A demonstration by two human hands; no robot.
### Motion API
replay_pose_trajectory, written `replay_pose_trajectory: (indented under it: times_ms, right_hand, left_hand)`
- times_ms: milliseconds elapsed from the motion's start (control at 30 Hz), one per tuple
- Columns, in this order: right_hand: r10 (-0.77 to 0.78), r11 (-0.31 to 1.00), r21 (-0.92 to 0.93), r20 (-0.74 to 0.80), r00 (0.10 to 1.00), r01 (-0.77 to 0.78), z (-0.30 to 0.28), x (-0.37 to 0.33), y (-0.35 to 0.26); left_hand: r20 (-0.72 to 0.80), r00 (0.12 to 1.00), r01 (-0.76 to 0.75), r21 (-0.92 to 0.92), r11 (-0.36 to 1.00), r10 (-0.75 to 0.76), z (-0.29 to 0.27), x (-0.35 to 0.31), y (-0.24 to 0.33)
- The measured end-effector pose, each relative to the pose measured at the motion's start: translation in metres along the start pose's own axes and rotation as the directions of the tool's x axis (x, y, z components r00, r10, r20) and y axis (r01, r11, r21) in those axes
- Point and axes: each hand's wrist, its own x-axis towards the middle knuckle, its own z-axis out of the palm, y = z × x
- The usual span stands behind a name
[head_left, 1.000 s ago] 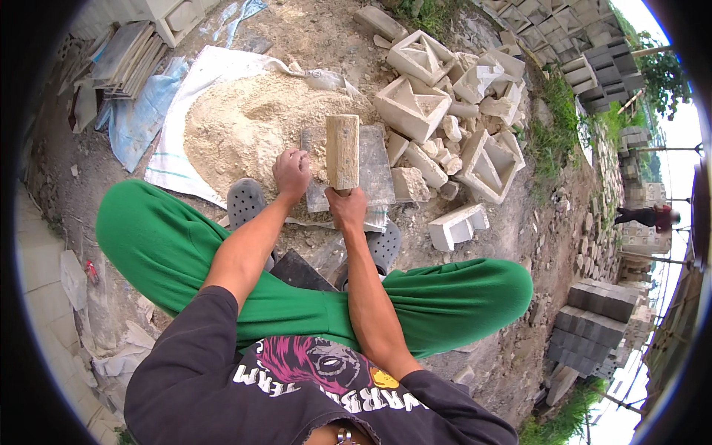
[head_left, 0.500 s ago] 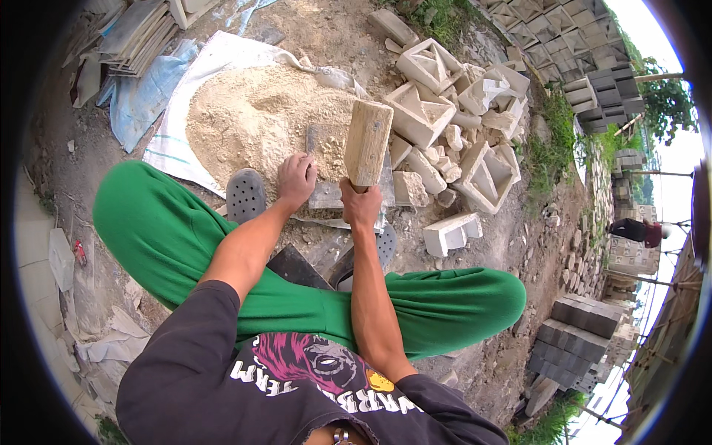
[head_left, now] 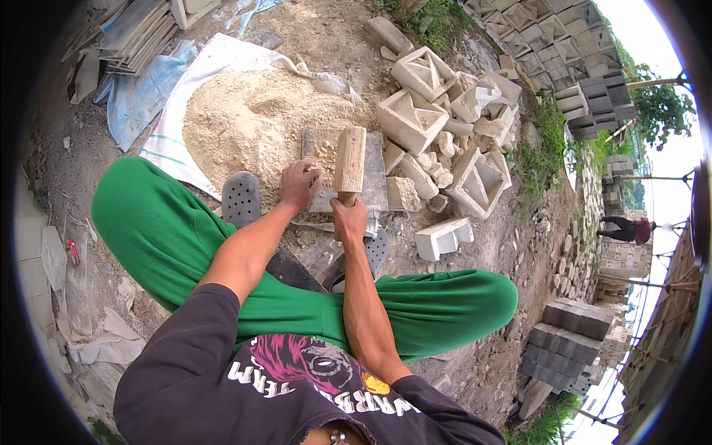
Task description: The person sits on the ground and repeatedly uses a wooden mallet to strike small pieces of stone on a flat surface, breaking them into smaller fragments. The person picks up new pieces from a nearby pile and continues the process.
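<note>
My right hand (head_left: 349,219) is wrapped round the handle of a wooden mallet (head_left: 349,159). The mallet's blocky head is over a flat grey slab (head_left: 376,174) that lies between my feet. Pale crumbled pieces (head_left: 325,153) are on the slab's left part. At that side my left hand (head_left: 300,185) rests by the crumbs, its fingers apart and slightly bent, with nothing visible in them. Just beyond is a heap of pale crushed material (head_left: 252,122) on a white sack sheet (head_left: 169,144). The mallet hides part of the slab.
Broken pale hollow blocks (head_left: 412,120) and chunks are piled right of the slab. A single block piece (head_left: 443,239) lies nearer me. Blue sheeting (head_left: 133,111) and stacked boards (head_left: 137,37) are at the far left. Grey blocks (head_left: 561,345) stand at right; another person (head_left: 627,230) is far off.
The mallet has come down and left, nearer the slab, with my right hand still round its handle. My left hand has shifted slightly, its fingers more bent by the crumbs.
</note>
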Motion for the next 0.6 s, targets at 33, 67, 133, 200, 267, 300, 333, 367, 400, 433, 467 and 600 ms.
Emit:
replay_pose_trajectory:
  times_ms: [33,67,133,200,267,300,333,367,400,433,467,600]
  right_hand:
    - [0.000,0.998,0.061,-0.018,1.000,0.001,-0.005,-0.004,-0.019]
    - [0.005,0.992,0.122,-0.041,0.999,0.000,-0.011,-0.007,-0.035]
    - [-0.076,0.976,0.197,-0.087,0.993,0.092,-0.016,0.000,-0.043]
    - [-0.099,0.989,0.098,-0.116,0.988,0.111,-0.007,0.011,-0.017]
    - [-0.092,0.996,0.014,-0.082,0.992,0.093,0.002,0.006,-0.007]
    - [-0.158,0.985,-0.087,-0.122,0.980,0.148,0.008,0.003,0.005]
    - [-0.045,0.990,-0.138,-0.037,0.998,0.040,0.013,0.008,0.028]
    - [0.074,0.979,-0.196,0.049,0.996,-0.063,0.016,0.013,0.046]
    - [0.118,0.985,-0.139,0.073,0.990,-0.107,0.017,0.009,0.042]
    - [0.158,0.985,-0.085,0.103,0.982,-0.149,0.015,0.003,0.031]
    - [0.196,0.981,-0.033,0.134,0.971,-0.193,0.013,-0.001,0.019]
    - [0.186,0.980,0.066,0.064,0.981,-0.190,-0.011,-0.002,-0.001]
  left_hand:
    - [-0.017,1.000,0.001,-0.001,1.000,-0.001,0.000,-0.002,-0.002]
    - [-0.031,1.000,-0.002,-0.005,1.000,0.002,0.000,-0.001,-0.002]
    - [-0.050,0.999,-0.016,-0.009,1.000,0.016,0.003,0.002,0.000]
    - [-0.035,0.999,0.010,-0.001,1.000,-0.010,0.003,0.002,0.003]
    - [-0.016,0.999,0.041,0.019,0.999,-0.041,0.002,0.000,-0.002]
    - [-0.001,0.999,0.048,0.029,0.998,-0.048,0.002,0.000,-0.004]
    - [0.020,0.999,0.039,0.031,0.999,-0.039,0.004,0.004,0.003]
    - [0.024,0.999,0.024,0.026,0.999,-0.025,0.006,0.007,0.010]
    - [0.017,0.999,0.037,0.036,0.999,-0.037,0.007,0.006,0.005]
    - [0.006,0.999,0.052,0.048,0.997,-0.053,0.006,0.004,0.000]
    - [-0.012,0.997,0.079,0.023,0.997,-0.079,0.007,0.003,-0.004]
    - [-0.007,0.999,0.041,0.025,0.999,-0.041,0.006,0.005,0.000]
